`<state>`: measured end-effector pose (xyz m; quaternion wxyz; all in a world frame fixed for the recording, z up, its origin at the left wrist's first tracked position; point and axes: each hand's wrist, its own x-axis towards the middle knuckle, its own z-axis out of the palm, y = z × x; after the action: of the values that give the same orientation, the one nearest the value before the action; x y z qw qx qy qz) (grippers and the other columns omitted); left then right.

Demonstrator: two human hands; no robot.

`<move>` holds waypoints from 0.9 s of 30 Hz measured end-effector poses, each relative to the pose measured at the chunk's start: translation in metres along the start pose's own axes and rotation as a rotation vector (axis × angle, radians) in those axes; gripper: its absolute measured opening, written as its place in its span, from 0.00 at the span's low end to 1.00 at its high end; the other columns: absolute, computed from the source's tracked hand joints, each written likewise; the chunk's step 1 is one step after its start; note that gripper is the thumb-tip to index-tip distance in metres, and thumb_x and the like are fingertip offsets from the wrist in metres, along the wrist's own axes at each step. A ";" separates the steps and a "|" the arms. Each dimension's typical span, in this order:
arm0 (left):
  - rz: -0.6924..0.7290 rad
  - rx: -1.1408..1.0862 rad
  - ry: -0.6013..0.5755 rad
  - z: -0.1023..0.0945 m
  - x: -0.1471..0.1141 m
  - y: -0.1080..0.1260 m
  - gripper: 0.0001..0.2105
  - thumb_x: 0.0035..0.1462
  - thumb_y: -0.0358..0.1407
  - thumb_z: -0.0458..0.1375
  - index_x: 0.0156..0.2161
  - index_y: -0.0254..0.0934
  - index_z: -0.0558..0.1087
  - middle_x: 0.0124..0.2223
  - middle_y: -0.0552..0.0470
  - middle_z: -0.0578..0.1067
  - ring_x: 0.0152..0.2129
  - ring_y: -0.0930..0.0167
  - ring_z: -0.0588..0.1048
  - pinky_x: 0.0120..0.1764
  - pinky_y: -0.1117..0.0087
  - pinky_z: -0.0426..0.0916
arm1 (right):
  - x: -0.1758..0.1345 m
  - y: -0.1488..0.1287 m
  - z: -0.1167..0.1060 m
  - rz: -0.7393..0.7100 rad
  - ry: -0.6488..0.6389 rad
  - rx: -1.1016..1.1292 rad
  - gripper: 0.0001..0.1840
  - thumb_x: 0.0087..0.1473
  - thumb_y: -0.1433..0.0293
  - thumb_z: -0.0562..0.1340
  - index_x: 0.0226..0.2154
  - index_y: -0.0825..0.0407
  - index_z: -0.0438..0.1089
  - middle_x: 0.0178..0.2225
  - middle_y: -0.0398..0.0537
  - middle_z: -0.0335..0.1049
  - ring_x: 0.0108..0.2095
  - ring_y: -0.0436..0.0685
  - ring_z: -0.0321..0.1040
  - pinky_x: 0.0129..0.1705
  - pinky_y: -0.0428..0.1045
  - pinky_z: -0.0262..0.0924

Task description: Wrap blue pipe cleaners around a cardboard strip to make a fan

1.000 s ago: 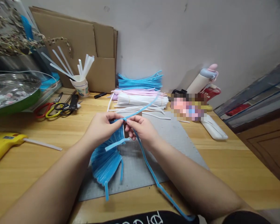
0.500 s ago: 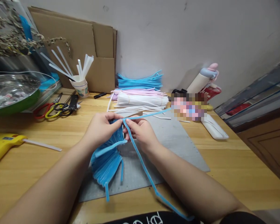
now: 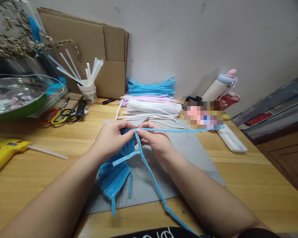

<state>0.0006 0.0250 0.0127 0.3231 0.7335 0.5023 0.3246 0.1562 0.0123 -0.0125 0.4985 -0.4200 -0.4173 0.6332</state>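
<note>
A fan-shaped piece made of blue pipe cleaners (image 3: 114, 180) hangs under my left hand (image 3: 115, 137), whose thumb and fingers pinch its upper edge. Close beside it, my right hand (image 3: 155, 137) pinches a long blue pipe cleaner (image 3: 150, 173) where it bends at the fingertips. One end of that pipe cleaner runs out to the right, the other down toward my lap. A short blue end (image 3: 125, 158) sticks out below my left thumb. Between the hands a bit of brown card (image 3: 143, 123) shows, partly hidden by the fingers. Below lies a grey mat (image 3: 188, 158).
Bundles of blue (image 3: 151, 86), pink and white pipe cleaners (image 3: 154, 108) lie by the wall. At left are a yellow glue gun (image 3: 8, 152), scissors (image 3: 56, 115), a cup of glue sticks (image 3: 88, 91) and a green bowl (image 3: 27, 107). A bottle (image 3: 216, 86) stands at right.
The free end of the long pipe cleaner has swung down to nearly level on the right. The short blue end has shifted right. My hands stay close together, and the view has shifted slightly.
</note>
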 end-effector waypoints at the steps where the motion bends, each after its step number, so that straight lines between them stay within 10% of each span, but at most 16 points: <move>1: -0.006 -0.012 -0.010 0.000 0.000 0.000 0.11 0.52 0.40 0.57 0.36 0.35 0.77 0.31 0.53 0.79 0.27 0.71 0.74 0.30 0.75 0.65 | 0.000 0.000 -0.001 -0.015 -0.011 0.003 0.16 0.41 0.62 0.69 0.28 0.53 0.66 0.21 0.39 0.69 0.21 0.47 0.65 0.22 0.43 0.60; 27: 0.044 0.075 -0.086 -0.004 -0.002 0.001 0.06 0.50 0.36 0.55 0.30 0.36 0.71 0.25 0.56 0.71 0.23 0.73 0.68 0.26 0.75 0.61 | 0.006 0.001 -0.017 -0.017 -0.194 -0.082 0.12 0.41 0.65 0.70 0.29 0.55 0.73 0.24 0.41 0.71 0.25 0.47 0.66 0.32 0.45 0.61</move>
<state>-0.0022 0.0229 0.0156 0.3094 0.7693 0.4833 0.2808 0.1710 0.0198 -0.0190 0.4433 -0.3732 -0.4927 0.6492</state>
